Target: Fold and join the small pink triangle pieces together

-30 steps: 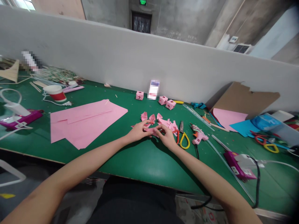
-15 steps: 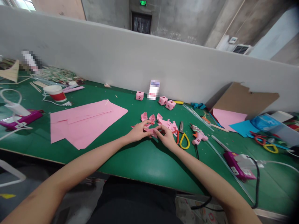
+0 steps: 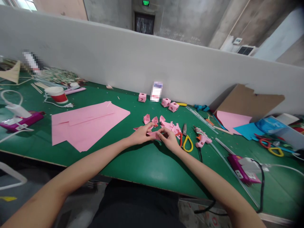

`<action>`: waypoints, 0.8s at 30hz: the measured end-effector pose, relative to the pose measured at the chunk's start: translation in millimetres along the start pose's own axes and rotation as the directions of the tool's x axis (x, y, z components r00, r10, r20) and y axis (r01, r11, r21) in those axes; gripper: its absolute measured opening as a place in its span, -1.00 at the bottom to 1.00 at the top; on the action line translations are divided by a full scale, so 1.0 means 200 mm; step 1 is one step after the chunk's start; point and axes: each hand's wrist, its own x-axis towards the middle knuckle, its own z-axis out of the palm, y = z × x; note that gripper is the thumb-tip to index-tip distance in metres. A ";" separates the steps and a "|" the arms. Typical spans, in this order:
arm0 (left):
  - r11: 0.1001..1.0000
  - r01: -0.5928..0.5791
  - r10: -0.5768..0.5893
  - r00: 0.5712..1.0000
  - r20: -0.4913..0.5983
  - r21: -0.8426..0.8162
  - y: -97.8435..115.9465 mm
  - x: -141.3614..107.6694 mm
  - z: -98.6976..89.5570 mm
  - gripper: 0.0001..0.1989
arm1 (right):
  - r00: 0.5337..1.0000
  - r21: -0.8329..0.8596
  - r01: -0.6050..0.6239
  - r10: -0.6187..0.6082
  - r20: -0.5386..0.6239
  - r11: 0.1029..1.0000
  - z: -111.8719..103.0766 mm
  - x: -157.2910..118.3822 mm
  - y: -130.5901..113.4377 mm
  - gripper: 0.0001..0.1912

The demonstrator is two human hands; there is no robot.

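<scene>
Between my hands is a small piece of pink paper (image 3: 153, 134), partly hidden by the fingers. My left hand (image 3: 140, 134) grips its left end, and my right hand (image 3: 167, 136) pinches the right end. Just beyond the fingers lie folded pink paper pieces (image 3: 147, 118) and a heap of pink paper scraps (image 3: 174, 128). Scissors with red and yellow handles (image 3: 187, 144) rest right of my right hand, with a pink glue gun (image 3: 202, 139) beyond them. Farther back stand pink paper cubes with cut-out holes (image 3: 142, 97).
Large pink paper sheets (image 3: 90, 126) cover the left of the green table (image 3: 142, 167). A paper cup (image 3: 57, 95) and a purple power strip (image 3: 26, 120) stand farther left. At right are another power strip (image 3: 244, 169), a cardboard sheet (image 3: 249, 101) and a second pair of scissors (image 3: 275, 151).
The pink paper between my fingers has turned slightly and shows a little more of its surface. Both hands stay in nearly the same place.
</scene>
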 end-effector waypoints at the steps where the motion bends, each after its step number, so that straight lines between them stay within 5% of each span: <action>1: 1.000 0.006 -0.006 1.000 0.006 -0.003 0.00 0.00 0.00 -0.40 | 1.000 0.002 -0.005 0.005 0.001 1.000 0.00 0.00 0.00 -0.70; 8: 0.996 0.039 -0.041 0.999 -0.014 -0.084 0.00 0.00 0.00 -0.39 | 0.999 0.048 -0.041 0.039 0.032 0.998 0.00 0.01 -0.01 -0.70; 13: 0.987 0.067 -0.086 0.988 -0.128 -0.146 0.02 0.01 -0.01 -0.44 | 0.993 0.057 -0.071 0.065 0.101 0.996 0.00 0.01 -0.02 -0.67; 24: 0.989 0.032 -0.060 0.979 -0.193 -0.148 0.06 0.00 -0.03 -0.50 | 0.991 0.140 -0.133 0.127 0.051 0.981 0.01 0.02 0.00 -0.64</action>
